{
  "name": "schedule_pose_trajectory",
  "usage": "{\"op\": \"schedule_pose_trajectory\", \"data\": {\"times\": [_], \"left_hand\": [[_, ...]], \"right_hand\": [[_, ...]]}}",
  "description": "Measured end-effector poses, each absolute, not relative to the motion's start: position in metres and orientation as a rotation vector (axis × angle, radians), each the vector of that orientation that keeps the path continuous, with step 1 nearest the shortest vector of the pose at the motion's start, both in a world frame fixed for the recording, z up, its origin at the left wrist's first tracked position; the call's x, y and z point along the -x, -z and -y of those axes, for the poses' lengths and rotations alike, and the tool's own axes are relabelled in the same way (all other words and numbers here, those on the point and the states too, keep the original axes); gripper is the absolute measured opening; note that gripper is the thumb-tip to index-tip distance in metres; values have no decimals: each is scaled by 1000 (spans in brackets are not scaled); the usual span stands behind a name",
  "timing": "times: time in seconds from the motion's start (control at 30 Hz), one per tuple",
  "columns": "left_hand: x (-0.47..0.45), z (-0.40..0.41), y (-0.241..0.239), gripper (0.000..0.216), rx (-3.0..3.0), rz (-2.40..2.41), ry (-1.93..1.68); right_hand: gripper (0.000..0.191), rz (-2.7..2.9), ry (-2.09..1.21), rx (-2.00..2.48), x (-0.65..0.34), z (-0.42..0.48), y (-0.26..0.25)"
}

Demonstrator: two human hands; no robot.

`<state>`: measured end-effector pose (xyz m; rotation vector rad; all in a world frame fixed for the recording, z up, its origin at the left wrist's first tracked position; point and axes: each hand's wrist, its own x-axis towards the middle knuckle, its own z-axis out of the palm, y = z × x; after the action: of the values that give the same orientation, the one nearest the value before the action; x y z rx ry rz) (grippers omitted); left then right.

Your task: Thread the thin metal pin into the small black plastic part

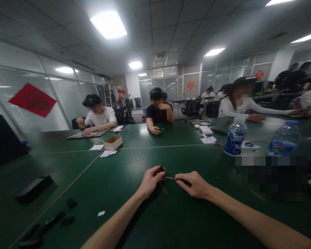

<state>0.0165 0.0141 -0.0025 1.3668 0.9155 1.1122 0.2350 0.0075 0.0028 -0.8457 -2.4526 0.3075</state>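
Note:
My left hand (pixel 150 179) is closed in a pinch on a small black part (pixel 161 169) just above the green table (pixel 134 204). My right hand (pixel 194 184) is closed round a thin dark tool (pixel 171 178), which looks like a small screwdriver. Its tip points left at the black part. The two hands are a short gap apart, with the tool bridging it.
Small black pieces (pixel 67 211) and a black box (pixel 33 188) lie at the left. Two water bottles (pixel 235 137) stand at the right. A cardboard box (pixel 113 142) and papers lie mid-table. Several people sit across the table.

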Motion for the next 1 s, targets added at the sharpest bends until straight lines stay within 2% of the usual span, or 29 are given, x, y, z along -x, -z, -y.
{"op": "schedule_pose_trajectory", "data": {"times": [0.3,0.67,0.87,1.0], "left_hand": [[-17,-16,6,41,-1255,-898,-1204],[-14,-12,0,37,-1343,-875,-1147],[-17,-13,0,31,-1452,-876,-1006],[-16,-16,5,40,-1275,-880,-1122]], "right_hand": [[33,2410,-295,1035,-231,-10,0],[32,2415,-365,1005,-233,-9,-2],[36,2083,-416,1108,-236,-15,3],[32,2310,-432,1026,-235,-14,1]]}}
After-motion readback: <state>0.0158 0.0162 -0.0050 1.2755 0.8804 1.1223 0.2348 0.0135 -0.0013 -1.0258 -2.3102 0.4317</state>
